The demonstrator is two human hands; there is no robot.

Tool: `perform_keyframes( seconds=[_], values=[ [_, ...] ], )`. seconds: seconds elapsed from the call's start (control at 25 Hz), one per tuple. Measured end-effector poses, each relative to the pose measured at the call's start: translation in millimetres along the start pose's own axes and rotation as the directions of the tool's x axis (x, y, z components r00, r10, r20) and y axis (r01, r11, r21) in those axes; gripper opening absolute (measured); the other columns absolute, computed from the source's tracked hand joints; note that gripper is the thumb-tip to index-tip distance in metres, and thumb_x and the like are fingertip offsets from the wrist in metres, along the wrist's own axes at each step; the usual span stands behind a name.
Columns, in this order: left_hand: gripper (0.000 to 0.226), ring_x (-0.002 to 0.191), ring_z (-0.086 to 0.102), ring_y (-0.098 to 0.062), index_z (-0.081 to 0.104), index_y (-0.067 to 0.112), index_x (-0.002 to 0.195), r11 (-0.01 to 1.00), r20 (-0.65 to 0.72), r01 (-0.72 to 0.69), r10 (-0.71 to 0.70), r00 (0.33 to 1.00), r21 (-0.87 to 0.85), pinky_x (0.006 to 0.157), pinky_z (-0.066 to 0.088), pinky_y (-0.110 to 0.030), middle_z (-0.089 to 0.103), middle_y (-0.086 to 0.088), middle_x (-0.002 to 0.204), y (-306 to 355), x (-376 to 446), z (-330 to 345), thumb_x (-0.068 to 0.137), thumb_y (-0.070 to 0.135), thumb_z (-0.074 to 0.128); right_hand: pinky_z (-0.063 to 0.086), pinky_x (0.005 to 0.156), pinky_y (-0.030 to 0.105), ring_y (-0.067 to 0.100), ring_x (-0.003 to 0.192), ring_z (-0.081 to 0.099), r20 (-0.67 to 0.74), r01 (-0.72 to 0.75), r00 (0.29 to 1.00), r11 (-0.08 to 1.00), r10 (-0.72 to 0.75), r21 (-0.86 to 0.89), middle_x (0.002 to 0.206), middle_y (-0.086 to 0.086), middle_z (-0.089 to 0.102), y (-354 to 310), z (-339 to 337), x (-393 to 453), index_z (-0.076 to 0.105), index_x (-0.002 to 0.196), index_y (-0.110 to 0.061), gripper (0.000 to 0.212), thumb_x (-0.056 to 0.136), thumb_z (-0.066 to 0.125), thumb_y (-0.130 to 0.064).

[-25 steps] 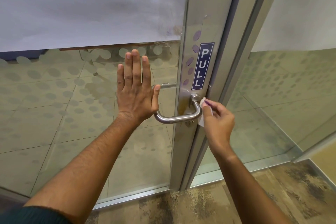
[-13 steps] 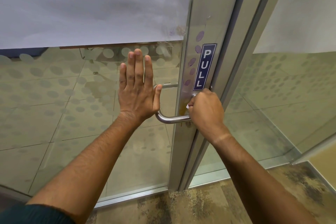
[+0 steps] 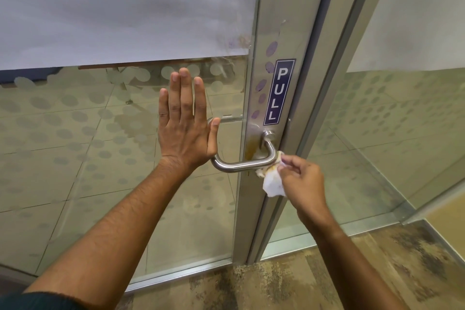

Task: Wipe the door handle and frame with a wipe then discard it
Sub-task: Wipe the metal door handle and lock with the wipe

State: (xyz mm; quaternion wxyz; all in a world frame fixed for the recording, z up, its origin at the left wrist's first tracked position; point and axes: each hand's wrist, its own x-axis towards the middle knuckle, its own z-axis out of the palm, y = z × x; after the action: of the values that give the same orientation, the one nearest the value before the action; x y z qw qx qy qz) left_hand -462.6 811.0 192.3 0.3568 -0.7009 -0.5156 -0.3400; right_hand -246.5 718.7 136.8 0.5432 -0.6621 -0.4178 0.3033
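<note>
Right hand (image 3: 303, 184) has dropped off the curved steel door handle (image 3: 241, 165), fingers pinching the stained white wipe (image 3: 271, 182) at its bend; handle-wiping continues, frame next. Left hand (image 3: 187, 131) lies flat, fingers spread, on glass.

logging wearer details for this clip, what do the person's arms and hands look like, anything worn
Both forearms are bare, and the left hand and right hand wear no gloves. No rings, watch or bracelet show on either. The only clothing in view is the edge of a dark teal knit sleeve pushed up high on the left arm.

left hand (image 3: 185, 131) left of handle (image 3: 242, 165) | wipe (image 3: 273, 182) right, touching | sign (image 3: 278, 92) above
</note>
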Motion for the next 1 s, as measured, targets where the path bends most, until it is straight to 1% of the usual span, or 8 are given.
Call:
perform_keyframes(
  seconds=[0.12, 0.24, 0.36, 0.48, 0.56, 0.68, 0.92, 1.0],
  values=[
    [0.084, 0.150, -0.020, -0.029, 0.009, -0.002, 0.152, 1.000, -0.015, 0.012, -0.012, 1.000, -0.005, 0.121, -0.018, -0.039, 0.004, -0.023, 0.155, -0.1, -0.1, 2.1, 0.092, 0.046, 0.044, 0.056, 0.076, 0.014, 0.012, 0.092, 0.069, -0.183, 0.031, 0.983, 1.000, -0.030, 0.000, 0.091, -0.012, 0.068, 15.9, -2.6, -8.2, 0.073, 0.106, -0.023, 0.028, 0.090, 0.062, -0.003],
    [0.084, 0.147, -0.030, -0.023, 0.009, -0.002, 0.152, 1.000, -0.020, 0.019, -0.019, 1.000, -0.008, 0.121, -0.017, -0.039, 0.004, -0.023, 0.154, 1.1, -0.4, 3.0, 0.091, 0.045, 0.046, 0.046, 0.067, 0.001, 0.009, 0.080, 0.064, -0.344, 0.254, 0.898, 0.962, -0.273, -0.101, 0.089, -0.003, 0.067, 8.4, 2.2, -3.2, 0.073, 0.110, -0.012, 0.025, 0.089, 0.064, -0.002],
    [0.084, 0.149, -0.026, -0.025, 0.009, -0.001, 0.151, 1.000, -0.023, 0.015, -0.015, 1.000, 0.000, 0.120, -0.018, -0.039, 0.004, -0.024, 0.153, -0.2, -0.6, 2.8, 0.091, 0.044, 0.047, 0.044, 0.067, 0.005, 0.010, 0.072, 0.057, -0.319, 0.471, 0.781, 0.842, -0.537, -0.262, 0.085, 0.006, 0.066, -0.6, 13.7, 7.4, 0.072, 0.111, -0.002, 0.025, 0.087, 0.067, 0.003],
    [0.084, 0.148, -0.028, -0.022, 0.009, -0.001, 0.150, 1.000, -0.034, 0.012, -0.012, 0.999, -0.016, 0.121, -0.017, -0.039, 0.003, -0.025, 0.153, -0.2, -0.7, 3.4, 0.091, 0.043, 0.048, 0.056, 0.074, 0.026, 0.024, 0.078, 0.066, -0.256, 0.565, 0.707, 0.744, -0.659, -0.357, 0.090, 0.015, 0.069, 2.6, 23.0, 20.0, 0.071, 0.112, 0.001, 0.028, 0.084, 0.070, 0.006],
    [0.084, 0.147, -0.030, -0.020, 0.010, -0.001, 0.150, 1.000, -0.047, 0.018, -0.019, 0.999, -0.022, 0.122, -0.015, -0.039, 0.004, -0.024, 0.152, 0.1, -0.7, 3.4, 0.090, 0.043, 0.050, 0.060, 0.080, 0.040, 0.029, 0.089, 0.069, -0.220, 0.581, 0.687, 0.705, -0.693, -0.406, 0.100, 0.017, 0.071, 9.9, 28.1, 24.7, 0.069, 0.114, 0.001, 0.032, 0.083, 0.071, 0.006],
    [0.083, 0.147, -0.029, -0.019, 0.012, -0.002, 0.149, 0.999, -0.060, 0.024, -0.026, 0.998, -0.026, 0.122, -0.013, -0.040, 0.005, -0.025, 0.152, 1.4, -0.5, 3.4, 0.090, 0.043, 0.050, 0.060, 0.083, 0.043, 0.029, 0.095, 0.068, -0.181, 0.576, 0.683, 0.674, -0.708, -0.462, 0.109, 0.018, 0.068, 21.5, 34.9, 24.8, 0.064, 0.123, 0.000, 0.041, 0.083, 0.072, -0.001],
    [0.079, 0.151, -0.020, -0.026, 0.014, -0.006, 0.149, 1.000, -0.098, 0.009, -0.010, 0.995, -0.018, 0.122, -0.012, -0.041, 0.008, -0.028, 0.151, 1.1, -1.2, 5.1, 0.094, 0.044, 0.042, 0.053, 0.085, 0.021, 0.021, 0.083, 0.064, -0.260, 0.569, 0.690, 0.728, -0.676, -0.383, 0.096, 0.015, 0.065, 28.0, 46.6, 24.1, 0.062, 0.126, 0.001, 0.042, 0.085, 0.071, -0.004],
    [0.080, 0.150, -0.023, -0.023, 0.012, -0.005, 0.149, 1.000, -0.098, 0.014, -0.015, 0.995, -0.012, 0.122, -0.011, -0.042, 0.008, -0.029, 0.151, 1.1, -1.7, 6.0, 0.093, 0.043, 0.045, 0.051, 0.084, 0.017, 0.017, 0.083, 0.062, -0.265, 0.535, 0.725, 0.762, -0.636, -0.364, 0.096, 0.013, 0.065, 33.5, 49.2, 22.2, 0.063, 0.125, 0.001, 0.043, 0.083, 0.073, -0.004]
  ],
)
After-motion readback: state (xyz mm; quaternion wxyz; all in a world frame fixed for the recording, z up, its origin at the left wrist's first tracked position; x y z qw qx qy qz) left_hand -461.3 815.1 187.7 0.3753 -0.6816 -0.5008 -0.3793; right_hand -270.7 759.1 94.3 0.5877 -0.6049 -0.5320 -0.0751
